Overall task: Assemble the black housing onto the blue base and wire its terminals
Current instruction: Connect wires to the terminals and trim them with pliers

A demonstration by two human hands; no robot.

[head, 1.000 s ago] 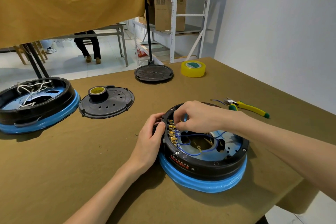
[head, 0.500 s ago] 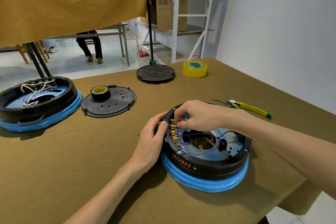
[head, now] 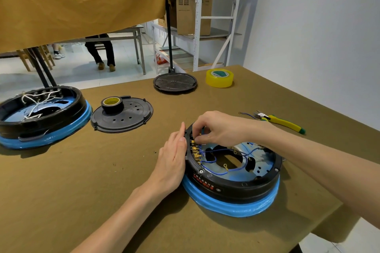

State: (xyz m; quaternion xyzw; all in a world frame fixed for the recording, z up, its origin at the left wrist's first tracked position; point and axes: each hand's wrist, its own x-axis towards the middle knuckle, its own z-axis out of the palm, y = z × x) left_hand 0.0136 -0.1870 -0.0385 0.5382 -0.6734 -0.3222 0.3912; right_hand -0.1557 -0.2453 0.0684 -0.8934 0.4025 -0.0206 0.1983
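Housing (head: 232, 181), black, sits seated on the blue base (head: 230, 204) at table centre-right, so assembly looks done and wiring is the step in hand. Brass terminals (head: 195, 151) line its left inner wall, blue wires (head: 224, 151) loop across the open middle, and one ring lug lies loose near the centre hole. Right hand (head: 218, 129) reaches over the rim, fingers curled, tips pinching at the top terminal; exact contact too small to tell. Left hand (head: 174, 158) now lies flat against the outer wall, fingers straight and together. Half a second earlier those fingers curled round the rim by the terminals, so the grip has eased to a brace. Right hand barely shifted. Yellow-handled cutters (head: 281, 122) lie well apart behind; black lid (head: 131, 117) carrying a tape roll (head: 112, 104) sits to the left.
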